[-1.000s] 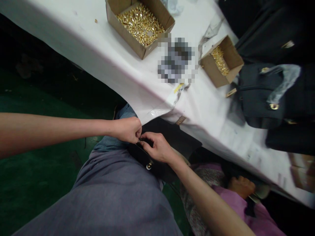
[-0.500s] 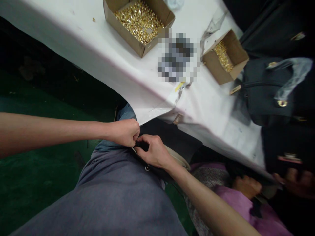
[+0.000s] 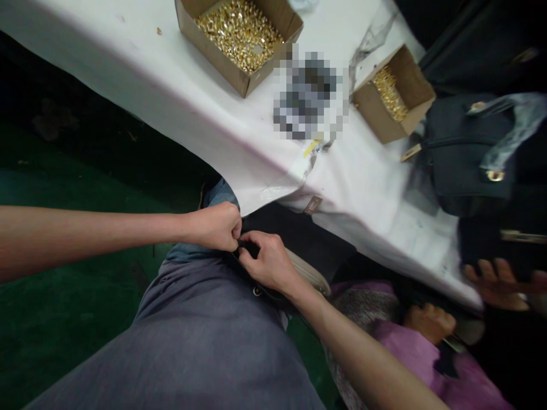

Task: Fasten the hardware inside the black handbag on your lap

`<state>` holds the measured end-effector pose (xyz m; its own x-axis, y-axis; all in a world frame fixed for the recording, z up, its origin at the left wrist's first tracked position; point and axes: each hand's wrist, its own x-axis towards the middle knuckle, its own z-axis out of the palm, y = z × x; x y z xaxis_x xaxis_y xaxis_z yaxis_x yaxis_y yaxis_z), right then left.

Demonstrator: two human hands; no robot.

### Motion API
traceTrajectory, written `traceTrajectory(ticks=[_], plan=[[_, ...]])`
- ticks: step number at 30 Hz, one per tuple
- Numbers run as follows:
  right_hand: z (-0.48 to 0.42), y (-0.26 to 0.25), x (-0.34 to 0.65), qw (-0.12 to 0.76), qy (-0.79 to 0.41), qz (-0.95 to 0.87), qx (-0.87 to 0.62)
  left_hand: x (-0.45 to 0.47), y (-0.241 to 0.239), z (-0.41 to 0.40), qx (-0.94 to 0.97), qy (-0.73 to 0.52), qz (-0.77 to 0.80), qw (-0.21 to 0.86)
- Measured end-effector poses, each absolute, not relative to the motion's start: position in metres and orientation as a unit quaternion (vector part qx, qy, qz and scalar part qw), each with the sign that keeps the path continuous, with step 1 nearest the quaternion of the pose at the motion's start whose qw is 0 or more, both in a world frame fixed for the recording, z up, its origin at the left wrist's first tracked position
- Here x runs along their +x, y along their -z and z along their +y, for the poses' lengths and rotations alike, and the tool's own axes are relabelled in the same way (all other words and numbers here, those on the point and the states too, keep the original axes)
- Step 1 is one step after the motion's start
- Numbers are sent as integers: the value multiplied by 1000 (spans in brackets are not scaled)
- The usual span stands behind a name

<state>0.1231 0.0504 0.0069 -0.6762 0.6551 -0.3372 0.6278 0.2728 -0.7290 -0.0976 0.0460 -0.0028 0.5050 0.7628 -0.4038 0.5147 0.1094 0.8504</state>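
A black bag (image 3: 294, 228) with a cream edge lies across my lap, partly beneath the hanging tablecloth. My left hand (image 3: 220, 225) is closed in a fist, gripping the bag's near left end. Right beside it, my right hand (image 3: 269, 259) pinches a dark part of the same bag between thumb and fingers. The fingertips of both hands almost meet there, and what exactly lies between them is hidden. Below my right hand a small shiny metal ring (image 3: 257, 290) shows on the bag.
On the white-covered table (image 3: 205, 131) stand two cardboard boxes of small gold fittings, a larger box (image 3: 213, 54) and a smaller box (image 3: 376, 122). Another black bag (image 3: 465, 154) lies at right. A co-worker's hand (image 3: 431, 323) with a purple sleeve is close to my right forearm.
My hands keep their hold on the bag and have barely shifted. At the far right, another person's hand has risen and its fingers show more clearly.
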Motion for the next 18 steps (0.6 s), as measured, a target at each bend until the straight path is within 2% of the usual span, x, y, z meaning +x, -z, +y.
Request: traceTrajectory(ticks=[18], plan=[[45,0,123,9,-401,-836,-374,-101,12,29,605,-145,521,585]])
